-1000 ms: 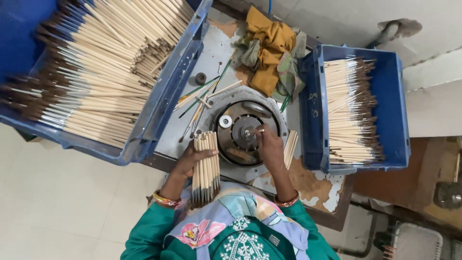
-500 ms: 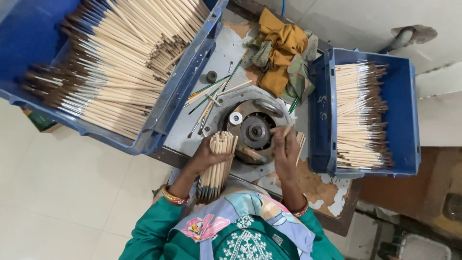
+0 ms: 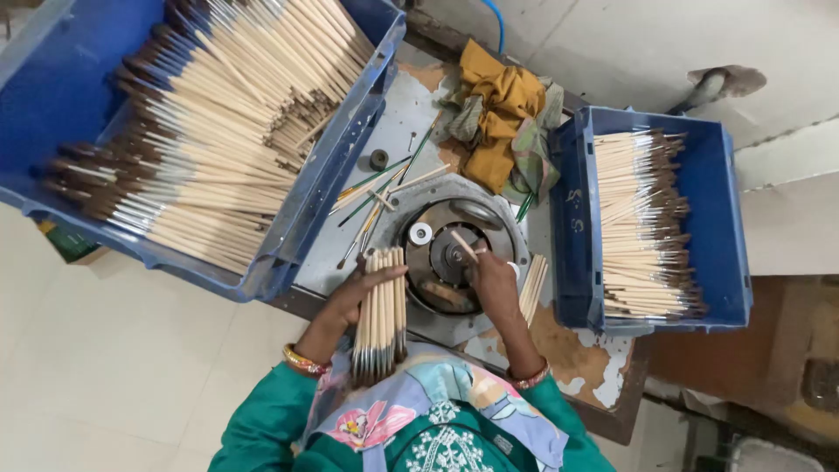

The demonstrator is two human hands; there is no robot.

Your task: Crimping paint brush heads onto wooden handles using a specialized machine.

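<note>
The left hand (image 3: pixel 350 301) has its fingers wrapped around a bundle of wooden brushes (image 3: pixel 380 315), held upright just left of the round metal machine (image 3: pixel 454 253) on the table (image 3: pixel 398 114). The right hand (image 3: pixel 494 284) pinches a single brush (image 3: pixel 463 246) at the machine's centre.

Your left hand (image 3: pixel 354 297) holds smooth, pale wooden sticks (image 3: pixel 382 306). At twelve o'clock sits a dull metal disc (image 3: pixel 450 253). The blue crates (image 3: pixel 572 253) look like hard plastic.
</note>
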